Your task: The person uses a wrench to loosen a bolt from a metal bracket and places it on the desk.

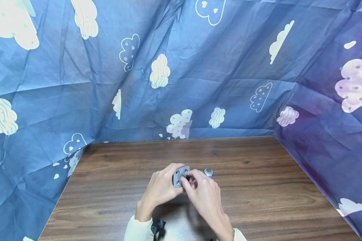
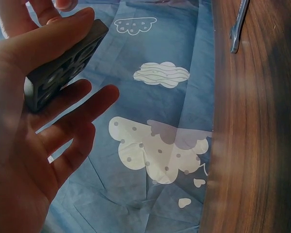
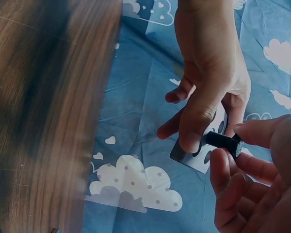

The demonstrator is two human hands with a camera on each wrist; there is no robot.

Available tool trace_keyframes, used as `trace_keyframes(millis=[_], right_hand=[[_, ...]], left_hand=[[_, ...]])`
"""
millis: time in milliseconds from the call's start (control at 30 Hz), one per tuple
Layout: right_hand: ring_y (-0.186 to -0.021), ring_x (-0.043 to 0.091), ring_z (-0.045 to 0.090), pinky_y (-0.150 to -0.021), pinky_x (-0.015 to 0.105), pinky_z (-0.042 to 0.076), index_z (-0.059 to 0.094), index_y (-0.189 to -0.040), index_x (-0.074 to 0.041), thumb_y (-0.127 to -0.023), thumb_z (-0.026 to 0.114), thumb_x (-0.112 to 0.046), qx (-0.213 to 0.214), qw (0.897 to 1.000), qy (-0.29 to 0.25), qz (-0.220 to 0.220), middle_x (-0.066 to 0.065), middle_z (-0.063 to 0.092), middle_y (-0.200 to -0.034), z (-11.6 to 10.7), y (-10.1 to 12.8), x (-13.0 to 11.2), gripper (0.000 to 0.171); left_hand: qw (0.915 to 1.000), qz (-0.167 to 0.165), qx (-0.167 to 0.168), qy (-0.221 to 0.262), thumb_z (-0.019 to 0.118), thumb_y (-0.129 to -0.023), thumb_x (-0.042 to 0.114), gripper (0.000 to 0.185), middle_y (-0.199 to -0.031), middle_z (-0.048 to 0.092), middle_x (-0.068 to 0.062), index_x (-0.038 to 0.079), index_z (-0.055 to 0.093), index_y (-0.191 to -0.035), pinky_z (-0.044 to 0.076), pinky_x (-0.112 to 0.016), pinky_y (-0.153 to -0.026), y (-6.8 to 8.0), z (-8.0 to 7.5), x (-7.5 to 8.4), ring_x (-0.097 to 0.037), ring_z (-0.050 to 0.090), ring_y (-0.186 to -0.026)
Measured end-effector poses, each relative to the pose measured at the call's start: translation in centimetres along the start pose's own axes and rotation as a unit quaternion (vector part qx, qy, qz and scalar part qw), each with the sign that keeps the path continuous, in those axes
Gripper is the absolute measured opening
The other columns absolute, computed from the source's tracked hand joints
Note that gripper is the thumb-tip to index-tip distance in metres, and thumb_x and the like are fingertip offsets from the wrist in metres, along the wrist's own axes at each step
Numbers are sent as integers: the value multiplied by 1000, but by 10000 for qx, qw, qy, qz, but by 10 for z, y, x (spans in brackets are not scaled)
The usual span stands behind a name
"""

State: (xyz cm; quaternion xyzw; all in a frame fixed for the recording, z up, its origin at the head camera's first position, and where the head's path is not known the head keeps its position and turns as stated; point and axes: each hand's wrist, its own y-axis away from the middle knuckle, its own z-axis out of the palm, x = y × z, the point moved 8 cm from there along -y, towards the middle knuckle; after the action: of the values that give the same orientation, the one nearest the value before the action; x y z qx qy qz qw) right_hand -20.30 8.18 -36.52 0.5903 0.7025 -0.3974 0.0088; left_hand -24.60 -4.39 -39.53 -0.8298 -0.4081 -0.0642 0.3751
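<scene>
My left hand (image 1: 160, 188) grips a grey metal plate (image 1: 177, 183) with several round holes, raised over the table. In the left wrist view the thumb lies over the edge of the plate (image 2: 63, 73) and other fingers are behind it. My right hand (image 1: 206, 195) pinches a black bolt (image 3: 223, 141) by its wide head. The bolt's shank points at the plate's holed face, its tip right at a hole near the left thumb. Beyond the right hand, an open-end wrench (image 1: 209, 172) lies on the table, its handle partly hidden by that hand.
The brown wood-grain table (image 1: 274, 187) extends around both hands. Blue cloth (image 1: 229, 67) with white clouds hangs along its back and sides. A black wrist mount (image 1: 158, 226) sits at the left sleeve.
</scene>
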Motion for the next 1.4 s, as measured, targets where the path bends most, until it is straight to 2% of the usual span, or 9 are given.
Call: trace_keyframes(millis=[567,1133,1400], right_hand=[[-59,0,54,-51,20,40,71,-93,-16,-77,83,-18,117,9995,-35,-289,-11,59,-73,-4,2,-4,20],[-63,6,61,-51,21,43,74,-97,-20,-76,84,-13,-21,9989,-68,-461,-11,67,-86,-7,2,-8,24],[-62,-4,53,-51,19,41,74,-96,-22,-75,84,-12,-27,9978,48,-666,-13,68,-91,-8,3,-10,26]], left_hand=[[9999,-62,-47,86,84,-67,34,63,-108,69,8,20,62,-124,51,-26,-62,0,0,0,-6,62,-73],[9998,-128,-74,132,86,-67,38,65,-108,69,7,20,61,-125,48,-22,-60,0,1,-2,-5,60,-70],[9997,-131,-89,165,86,-68,40,65,-108,69,7,20,61,-125,49,-23,-61,1,1,-1,-5,61,-72]])
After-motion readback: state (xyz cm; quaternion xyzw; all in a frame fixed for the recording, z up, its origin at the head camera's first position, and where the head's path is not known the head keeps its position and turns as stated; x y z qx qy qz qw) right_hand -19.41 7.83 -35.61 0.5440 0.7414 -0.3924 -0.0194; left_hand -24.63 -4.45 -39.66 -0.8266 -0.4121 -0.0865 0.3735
